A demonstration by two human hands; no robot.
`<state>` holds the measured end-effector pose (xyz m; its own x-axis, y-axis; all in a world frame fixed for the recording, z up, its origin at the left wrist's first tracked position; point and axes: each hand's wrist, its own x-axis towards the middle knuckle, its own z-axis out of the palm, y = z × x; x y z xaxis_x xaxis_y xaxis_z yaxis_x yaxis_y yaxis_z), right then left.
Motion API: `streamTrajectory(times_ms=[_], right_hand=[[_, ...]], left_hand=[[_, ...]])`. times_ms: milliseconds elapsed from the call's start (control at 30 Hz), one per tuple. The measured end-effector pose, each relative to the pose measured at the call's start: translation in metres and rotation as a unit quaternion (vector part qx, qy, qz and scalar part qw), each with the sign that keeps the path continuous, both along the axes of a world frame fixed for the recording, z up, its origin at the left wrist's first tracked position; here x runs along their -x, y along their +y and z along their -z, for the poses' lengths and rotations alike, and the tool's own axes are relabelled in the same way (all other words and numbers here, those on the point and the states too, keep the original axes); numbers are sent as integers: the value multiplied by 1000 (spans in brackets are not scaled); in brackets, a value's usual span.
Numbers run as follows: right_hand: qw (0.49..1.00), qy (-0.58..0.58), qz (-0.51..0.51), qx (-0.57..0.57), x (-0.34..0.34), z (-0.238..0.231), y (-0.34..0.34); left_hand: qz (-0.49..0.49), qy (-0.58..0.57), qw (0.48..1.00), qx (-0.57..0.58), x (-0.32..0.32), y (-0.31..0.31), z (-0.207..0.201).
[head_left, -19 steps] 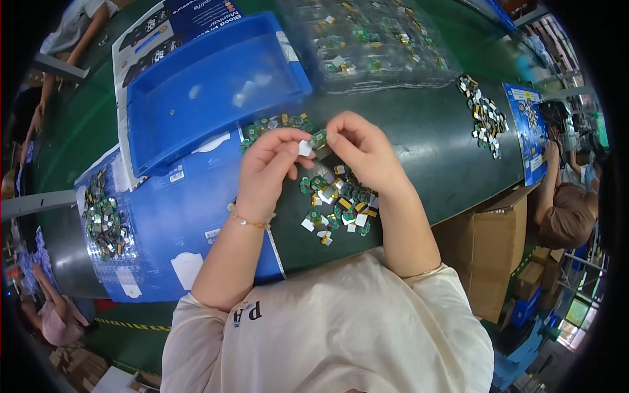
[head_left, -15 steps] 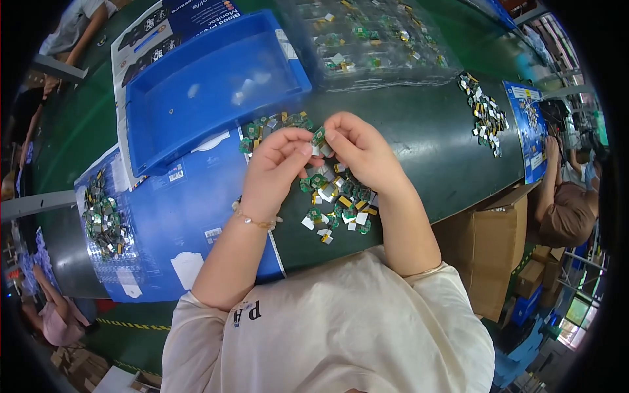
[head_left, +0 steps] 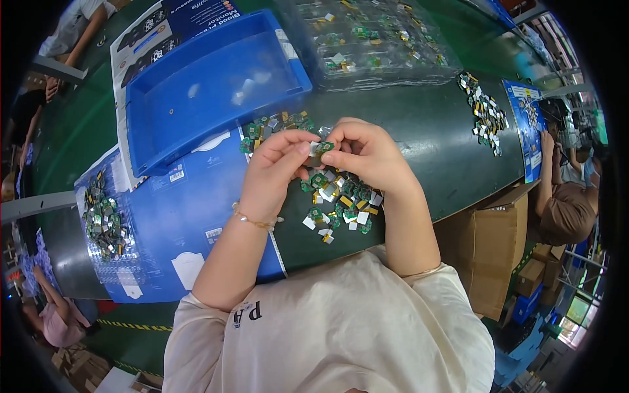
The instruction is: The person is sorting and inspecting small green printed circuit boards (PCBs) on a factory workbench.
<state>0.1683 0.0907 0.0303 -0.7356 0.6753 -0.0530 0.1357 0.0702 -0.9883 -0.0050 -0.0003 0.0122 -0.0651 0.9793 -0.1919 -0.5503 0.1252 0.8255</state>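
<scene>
A small green circuit board (head_left: 323, 149) with a white piece on it is held between my two hands, above the dark green table. The fingers of my left hand (head_left: 278, 160) pinch its white side. My right hand (head_left: 364, 154) grips the green side between thumb and bent fingers. Just below my hands lies a loose pile of similar boards (head_left: 337, 203) with white and yellow-gold parts. Another cluster of boards (head_left: 282, 122) sits beyond my left hand, partly hidden by it.
A blue plastic bin (head_left: 209, 85) stands at the far left on printed blue card sheets (head_left: 190, 203). Stacked clear trays (head_left: 386, 46) hold boards at the back. More boards lie in piles at left (head_left: 105, 223) and right (head_left: 485, 114). A cardboard box (head_left: 485, 255) stands right of my arm.
The circuit board has turned between my fingers and now lies flatter, its green side toward the right. My right hand has rolled over slightly and shifted; my left hand stays nearly in place.
</scene>
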Motion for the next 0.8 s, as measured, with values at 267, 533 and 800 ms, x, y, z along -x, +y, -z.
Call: streamTrajectory(times_ms=[267,533,800], right_hand=[[989,77,45,114,4,1,-3],[994,83,69,11,6,6,-3],[992,91,84,-5,7,5,-5]], left_hand=[[63,-42,997,21,5,0,-2],[54,-66,996,20,5,-1,3],[60,-44,997,7,6,-1,5]])
